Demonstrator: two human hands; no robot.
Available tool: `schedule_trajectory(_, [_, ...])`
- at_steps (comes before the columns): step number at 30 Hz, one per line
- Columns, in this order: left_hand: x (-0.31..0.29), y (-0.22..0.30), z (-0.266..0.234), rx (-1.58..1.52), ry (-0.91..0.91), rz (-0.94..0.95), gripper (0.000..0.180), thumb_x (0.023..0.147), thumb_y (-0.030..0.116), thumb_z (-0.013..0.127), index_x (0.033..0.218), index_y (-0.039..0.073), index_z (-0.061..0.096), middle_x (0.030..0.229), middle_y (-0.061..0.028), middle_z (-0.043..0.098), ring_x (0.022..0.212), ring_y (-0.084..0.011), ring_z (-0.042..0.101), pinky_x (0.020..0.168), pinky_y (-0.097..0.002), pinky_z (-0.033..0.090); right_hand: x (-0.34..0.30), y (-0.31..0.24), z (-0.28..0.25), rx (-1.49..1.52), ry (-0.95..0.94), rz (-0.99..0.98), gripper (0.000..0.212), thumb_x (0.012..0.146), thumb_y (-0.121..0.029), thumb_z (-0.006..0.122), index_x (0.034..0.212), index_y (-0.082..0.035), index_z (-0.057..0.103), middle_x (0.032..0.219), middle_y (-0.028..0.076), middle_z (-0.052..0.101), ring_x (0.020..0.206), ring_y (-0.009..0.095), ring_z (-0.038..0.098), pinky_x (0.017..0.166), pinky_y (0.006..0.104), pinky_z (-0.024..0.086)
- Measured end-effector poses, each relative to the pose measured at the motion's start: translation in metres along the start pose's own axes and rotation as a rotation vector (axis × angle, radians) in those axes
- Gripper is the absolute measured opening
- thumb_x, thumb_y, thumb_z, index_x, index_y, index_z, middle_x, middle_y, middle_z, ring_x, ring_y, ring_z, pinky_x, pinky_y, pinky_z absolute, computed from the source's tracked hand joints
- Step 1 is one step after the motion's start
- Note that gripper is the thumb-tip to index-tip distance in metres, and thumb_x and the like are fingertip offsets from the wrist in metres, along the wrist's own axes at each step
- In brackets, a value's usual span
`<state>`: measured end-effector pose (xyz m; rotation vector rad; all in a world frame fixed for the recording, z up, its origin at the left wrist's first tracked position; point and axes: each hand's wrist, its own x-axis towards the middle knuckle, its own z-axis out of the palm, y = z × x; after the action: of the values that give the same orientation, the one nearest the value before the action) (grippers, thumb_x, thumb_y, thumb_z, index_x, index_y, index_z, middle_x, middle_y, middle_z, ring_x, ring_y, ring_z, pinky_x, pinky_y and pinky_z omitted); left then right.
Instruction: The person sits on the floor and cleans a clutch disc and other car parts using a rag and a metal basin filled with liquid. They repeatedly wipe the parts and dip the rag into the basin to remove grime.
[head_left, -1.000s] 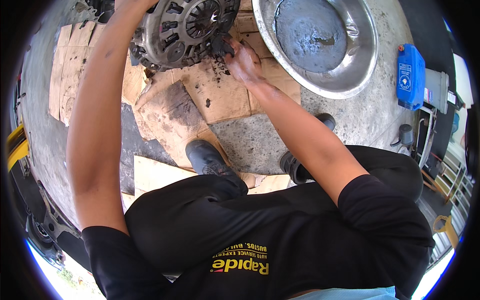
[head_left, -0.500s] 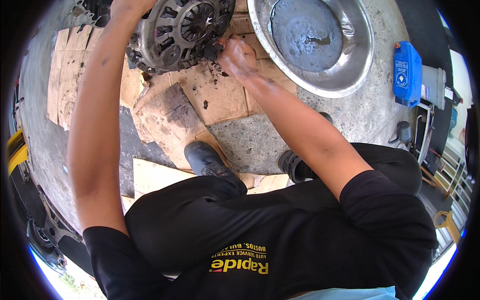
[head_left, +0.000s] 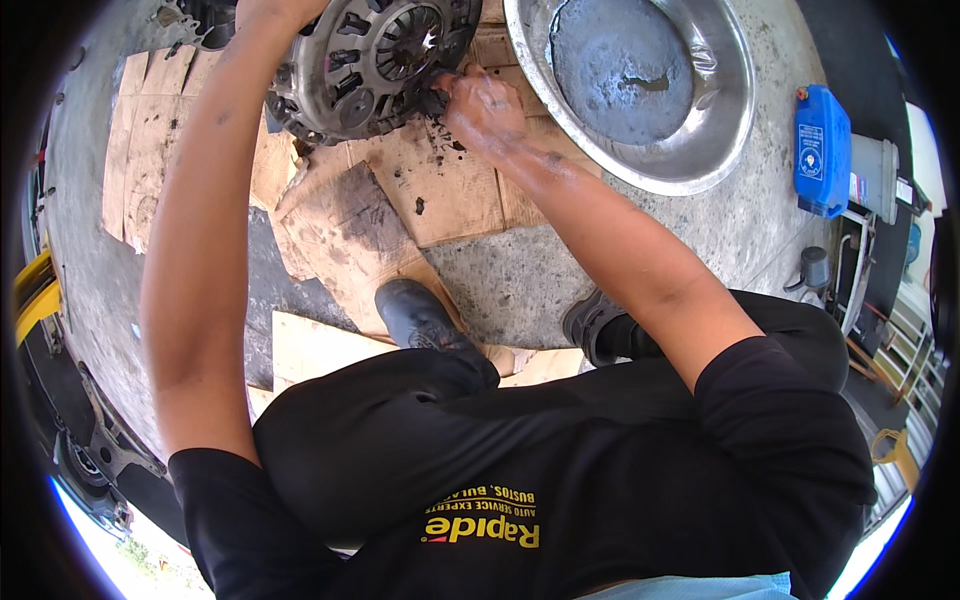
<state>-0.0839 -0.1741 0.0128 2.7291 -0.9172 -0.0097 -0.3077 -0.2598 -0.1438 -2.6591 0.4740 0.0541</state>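
Observation:
A round metal clutch pressure plate (head_left: 352, 106), with a ring of thin spring fingers at its centre, is tilted up over the cardboard at the top of the head view. My left hand (head_left: 282, 10) is at its upper left edge, with the fingers cut off by the picture's top. At its lower right rim is my right hand (head_left: 484, 106), wet and smudged, with fingers closed around a small black crumpled piece (head_left: 434, 99). Part of that piece is hidden by the fingers, and its kind is unclear.
Stained cardboard sheets (head_left: 440, 195) with black specks cover the concrete floor. A steel basin (head_left: 712, 150) holding murky grey liquid stands right of my right hand. Farther right are a blue jug (head_left: 822, 150) and a grey bucket (head_left: 876, 180). My boot (head_left: 415, 312) rests on the cardboard's near edge.
The whole view has shifted slightly, so everything sits a little farther right. My right hand stays at the plate's rim with the black piece; its wrist has turned slightly.

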Motion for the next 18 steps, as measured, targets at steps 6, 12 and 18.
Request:
schedule_trajectory(6, [0.002, -0.011, -0.002, 0.280, 0.002, 0.260, 0.039, 0.107, 0.033, 0.038, 0.114, 0.010, 0.069, 0.102, -0.0208, 0.068, 0.097, -0.0387, 0.068, 0.083, -0.0494, 0.054, -0.007, -0.030, 0.036, 0.450, 0.048, 0.310, 0.048, 0.091, -0.019, 0.060, 0.139, -0.019, 0.056, 0.119, 0.016, 0.064, 0.113, 0.033, 0.064, 0.094, 0.0424, 0.053])
schedule_trajectory(12, [-0.001, -0.038, 0.004, 0.412, 0.091, 0.448, 0.037, 0.106, 0.031, 0.039, 0.115, 0.010, 0.068, 0.103, -0.0213, 0.068, 0.097, -0.0398, 0.067, 0.084, -0.0496, 0.054, -0.020, -0.057, 0.037, 0.578, -0.115, 0.473, 0.046, 0.092, -0.016, 0.057, 0.138, -0.020, 0.058, 0.117, 0.014, 0.065, 0.105, 0.033, 0.066, 0.092, 0.0418, 0.053])
schedule_trajectory(18, [-0.009, 0.013, -0.012, 0.025, 0.012, -0.026, 0.050, 0.103, 0.045, 0.044, 0.104, 0.002, 0.071, 0.102, -0.0253, 0.070, 0.101, -0.0441, 0.066, 0.088, -0.0523, 0.051, -0.017, -0.040, 0.043, 0.693, 0.145, 0.427, 0.040, 0.092, -0.017, 0.055, 0.132, -0.014, 0.060, 0.111, 0.017, 0.064, 0.102, 0.034, 0.065, 0.090, 0.0429, 0.053])
